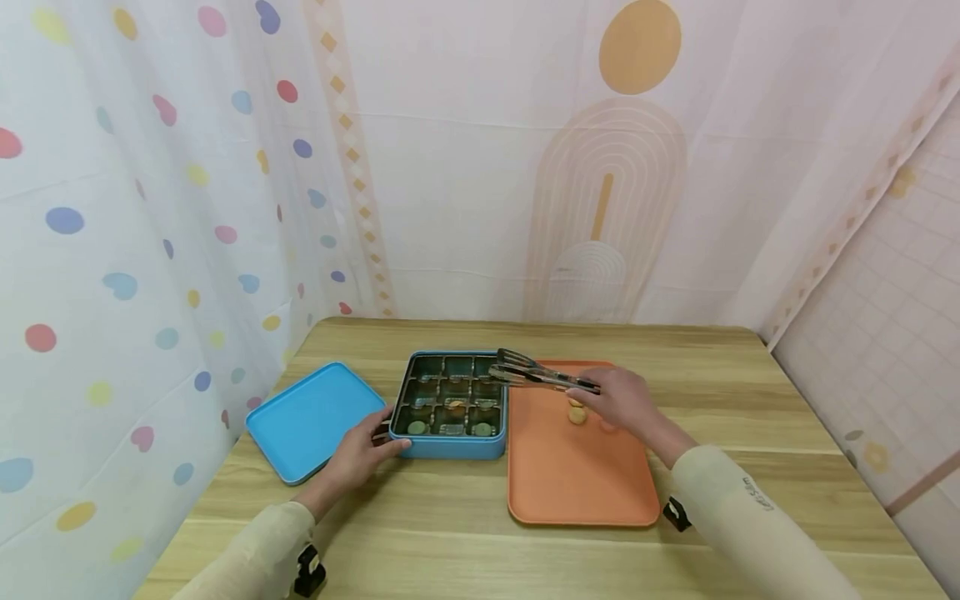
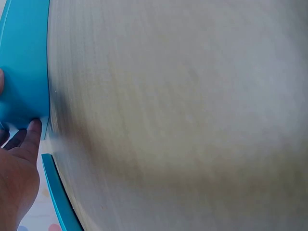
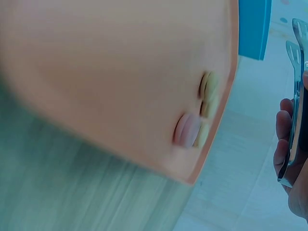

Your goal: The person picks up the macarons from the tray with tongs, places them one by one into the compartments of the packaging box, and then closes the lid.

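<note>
My left hand (image 1: 360, 450) holds the blue box (image 1: 450, 448) at its near left corner, thumb on the front wall and fingers along the left side. Inside, a dark divided insert has green macarons (image 1: 417, 427) in two front compartments and something orange-yellow near the middle. With my right hand (image 1: 621, 398) I grip metal tongs (image 1: 543, 379), their tips above the box's right edge. Those tips stand apart, and I see nothing between them. Below the right hand, an orange tray (image 1: 577, 483) carries yellow macarons (image 1: 577, 415) and a pink macaron (image 3: 186, 130), partly hidden in the head view.
A blue lid (image 1: 315, 421) lies on the wooden table (image 1: 450, 542), left of the box and close to my left hand. The tray sits directly along the box's right side. Patterned curtains (image 1: 465, 208) hang behind the table and on both sides.
</note>
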A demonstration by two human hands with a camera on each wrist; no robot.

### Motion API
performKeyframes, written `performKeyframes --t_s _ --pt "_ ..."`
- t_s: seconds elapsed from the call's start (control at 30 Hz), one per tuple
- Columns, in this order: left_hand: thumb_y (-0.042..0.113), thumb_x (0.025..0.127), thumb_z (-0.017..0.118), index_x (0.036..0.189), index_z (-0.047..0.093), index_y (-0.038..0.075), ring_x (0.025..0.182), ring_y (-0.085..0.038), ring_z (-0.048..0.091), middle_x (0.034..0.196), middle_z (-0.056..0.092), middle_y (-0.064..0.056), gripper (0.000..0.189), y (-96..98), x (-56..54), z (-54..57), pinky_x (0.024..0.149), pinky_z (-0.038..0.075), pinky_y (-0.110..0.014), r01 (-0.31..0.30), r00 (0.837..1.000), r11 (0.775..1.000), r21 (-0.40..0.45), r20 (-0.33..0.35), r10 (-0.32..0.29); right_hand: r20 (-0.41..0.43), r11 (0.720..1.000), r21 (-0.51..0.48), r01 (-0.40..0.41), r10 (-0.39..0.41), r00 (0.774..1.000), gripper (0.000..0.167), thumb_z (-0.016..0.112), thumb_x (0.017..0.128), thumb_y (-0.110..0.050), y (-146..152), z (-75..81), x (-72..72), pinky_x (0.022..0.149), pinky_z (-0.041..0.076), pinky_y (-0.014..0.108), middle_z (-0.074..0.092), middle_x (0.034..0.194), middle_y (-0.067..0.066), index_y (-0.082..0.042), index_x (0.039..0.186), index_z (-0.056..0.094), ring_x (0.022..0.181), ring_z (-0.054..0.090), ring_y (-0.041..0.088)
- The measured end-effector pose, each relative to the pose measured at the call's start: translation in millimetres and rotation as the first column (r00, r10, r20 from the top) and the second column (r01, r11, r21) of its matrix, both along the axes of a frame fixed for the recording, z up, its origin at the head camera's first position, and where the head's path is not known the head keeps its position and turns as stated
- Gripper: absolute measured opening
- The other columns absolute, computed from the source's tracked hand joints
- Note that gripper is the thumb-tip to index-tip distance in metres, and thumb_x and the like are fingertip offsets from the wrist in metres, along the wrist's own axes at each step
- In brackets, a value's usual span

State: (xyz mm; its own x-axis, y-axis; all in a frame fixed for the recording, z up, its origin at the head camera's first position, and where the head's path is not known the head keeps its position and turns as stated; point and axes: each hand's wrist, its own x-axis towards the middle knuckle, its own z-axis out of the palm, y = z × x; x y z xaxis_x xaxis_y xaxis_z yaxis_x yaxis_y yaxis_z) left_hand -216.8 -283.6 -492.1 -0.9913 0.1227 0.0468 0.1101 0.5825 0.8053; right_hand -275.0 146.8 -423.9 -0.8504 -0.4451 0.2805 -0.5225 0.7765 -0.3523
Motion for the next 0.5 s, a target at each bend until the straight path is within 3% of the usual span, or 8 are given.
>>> performKeyframes --t_s 0.23,0.5 --pt "0.03 0.093 0.072 0.153 0.034 0.001 0.121 -0.038 0.056 0.139 0.05 -0.024 0.077 -0.6 -0.9 1.4 0.092 0.053 -0.045 0.009 1.0 1.0 0.003 -0.009 -0.009 0.056 0.998 -0.057 0.038 -0.035 0.998 0.016 0.069 0.094 -0.037 31 -1.9 7.6 0.059 0.039 0.031 0.056 0.069 -0.01 -0.022 0.091 0.071 0.059 0.045 0.01" --pt "0.03 0.093 0.072 0.152 0.037 0.002 0.117 -0.035 0.058 0.135 0.054 -0.022 0.075 -1.1 -0.3 0.4 0.09 0.054 -0.043 0.014 1.0 1.0 -0.007 -0.02 -0.014 0.045 0.995 -0.06 0.078 -0.075 0.996 0.018 0.071 0.093 -0.037 69 -14.0 19.6 0.054 0.037 0.028 0.055 0.066 -0.012 -0.019 0.093 0.074 0.056 0.043 0.008"
